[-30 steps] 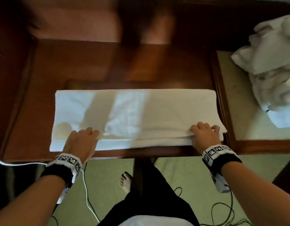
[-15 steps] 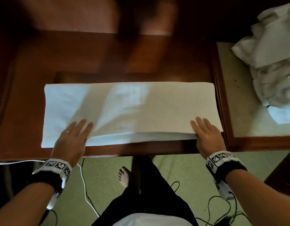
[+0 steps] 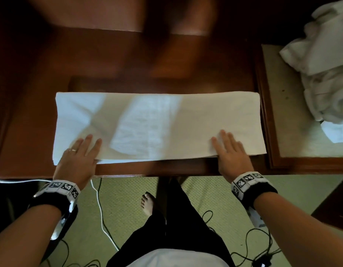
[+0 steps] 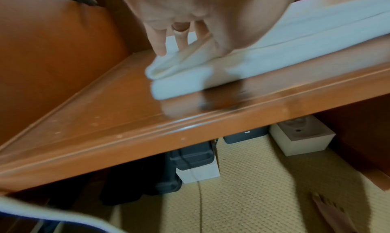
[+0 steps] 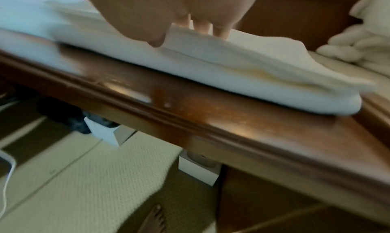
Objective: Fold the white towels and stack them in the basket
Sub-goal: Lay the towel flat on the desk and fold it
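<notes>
Towel [image 3: 159, 124] folded lengthwise on desk [image 3: 128, 62] | left hand [image 3: 78, 160] flat, fingers straight, pressing near-left edge | right hand [image 3: 231, 155] flat, pressing near-right edge, gripping nothing

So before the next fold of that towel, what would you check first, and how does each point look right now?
1. Towel lies flat on the wooden table: ok.
2. Left hand flat on the near left part, fingers straight: ok.
3. Right hand flat on the near right part: ok.
4. Near edges of the layers line up: not ok, the lower layer peeks out at the front.
5. Unfolded towels lie apart, to the right: ok.
6. Basket ready: cannot tell, none in view.
</notes>
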Motion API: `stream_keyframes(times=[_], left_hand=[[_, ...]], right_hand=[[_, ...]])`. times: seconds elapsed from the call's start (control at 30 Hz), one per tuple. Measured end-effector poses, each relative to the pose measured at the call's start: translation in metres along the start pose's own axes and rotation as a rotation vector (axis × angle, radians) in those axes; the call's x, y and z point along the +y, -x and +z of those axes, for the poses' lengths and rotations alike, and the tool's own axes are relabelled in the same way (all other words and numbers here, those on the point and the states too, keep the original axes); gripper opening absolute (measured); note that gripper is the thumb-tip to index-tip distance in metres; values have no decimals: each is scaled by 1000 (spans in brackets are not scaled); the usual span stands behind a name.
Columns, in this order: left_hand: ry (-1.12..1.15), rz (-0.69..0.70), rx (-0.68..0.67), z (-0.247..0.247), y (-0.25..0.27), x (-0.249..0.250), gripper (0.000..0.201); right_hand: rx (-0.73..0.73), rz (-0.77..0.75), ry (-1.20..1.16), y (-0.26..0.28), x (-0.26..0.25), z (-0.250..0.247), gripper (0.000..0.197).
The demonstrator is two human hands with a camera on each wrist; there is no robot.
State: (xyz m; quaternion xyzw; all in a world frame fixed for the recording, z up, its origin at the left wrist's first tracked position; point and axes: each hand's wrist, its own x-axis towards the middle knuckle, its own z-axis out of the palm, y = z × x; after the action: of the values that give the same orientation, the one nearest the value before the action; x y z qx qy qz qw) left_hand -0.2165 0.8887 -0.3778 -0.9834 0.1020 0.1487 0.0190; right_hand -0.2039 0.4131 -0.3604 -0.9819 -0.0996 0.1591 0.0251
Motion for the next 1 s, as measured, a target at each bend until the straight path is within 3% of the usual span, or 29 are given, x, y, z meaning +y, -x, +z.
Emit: stream_keyframes(times=[0.07,0.13,0.17,0.27,0.4,0.5,0.6,0.73,0.83,1.0], left_hand=[[-30,-20,-68,-6,5,-17,68],[20,-87,-130,-11,18,-29,77],[49,-122,-167,-16,24,-29,75],[78,-155,-151,-28,28,-16,54],[124,-53,6,-43,-4,17,67],[98,33,12,-44,-35,58,74],[32,75,-67,-25,-51,72,76],[82,-201,-100,-10,-39,35,81],[83,-284,-99,-21,-40,32,87],[134,-60,-77,-29,-73,92,83]], right_hand=[[-25,-136,-6,-9,-18,2,76],[-71,-115,-42,-8,-29,0,59],[-76,-88,-39,-5,-32,0,54],[-140,-67,-18,2,-40,-4,67],[-89,-45,-84,-18,-61,-14,60],[-142,-35,-66,-35,-81,-9,60],[-191,9,-45,-40,-93,-6,62],[-65,-32,-30,-44,-94,-21,52],[14,-54,-77,-61,-100,-24,50],[-47,-156,-19,-79,-104,-6,61]])
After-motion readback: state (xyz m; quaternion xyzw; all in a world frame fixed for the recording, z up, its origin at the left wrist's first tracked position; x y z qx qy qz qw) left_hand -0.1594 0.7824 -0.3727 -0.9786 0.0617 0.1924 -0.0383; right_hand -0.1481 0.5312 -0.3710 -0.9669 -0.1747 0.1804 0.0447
